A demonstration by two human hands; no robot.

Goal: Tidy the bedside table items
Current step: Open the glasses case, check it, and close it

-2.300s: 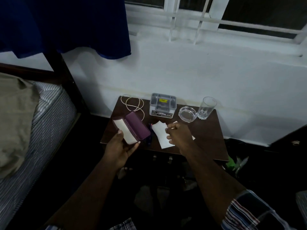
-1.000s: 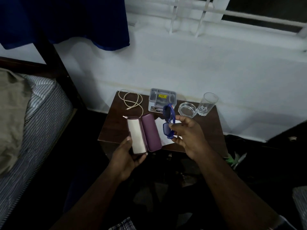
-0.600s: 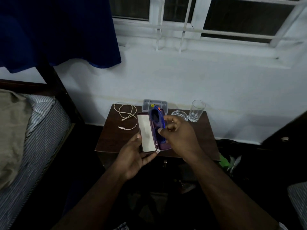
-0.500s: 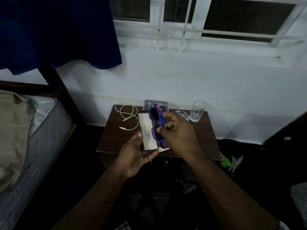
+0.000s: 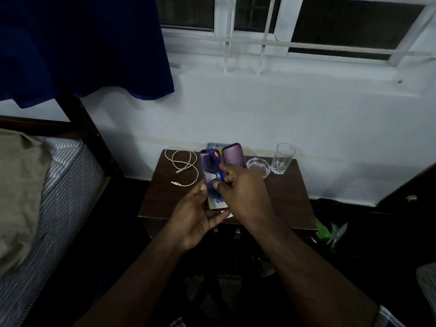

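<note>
My left hand [image 5: 197, 220] holds an open purple glasses case [image 5: 232, 155] from below, above the front of the dark wooden bedside table [image 5: 290, 199]. Blue sunglasses [image 5: 210, 164] lie in the case's lower half, and my right hand [image 5: 243, 192] pinches their frame from the right. The case's lid stands raised at the back. On the table lie a coiled white cable [image 5: 185, 167], a glass ashtray [image 5: 258, 166] and a drinking glass [image 5: 282, 158]. A grey box [image 5: 213, 145] shows only partly behind the case.
A bed with a striped mattress [image 5: 68, 185] and a beige cloth [image 5: 18, 190] lies to the left. A blue curtain [image 5: 82, 43] hangs above it. The white wall and barred window [image 5: 306, 31] stand behind the table. Dark clutter with something green [image 5: 324, 232] sits at the right.
My right hand picked the blue sunglasses up from the table and brought them into the open case. The case now stands more upright in my left hand, with the sunglasses lying inside.
</note>
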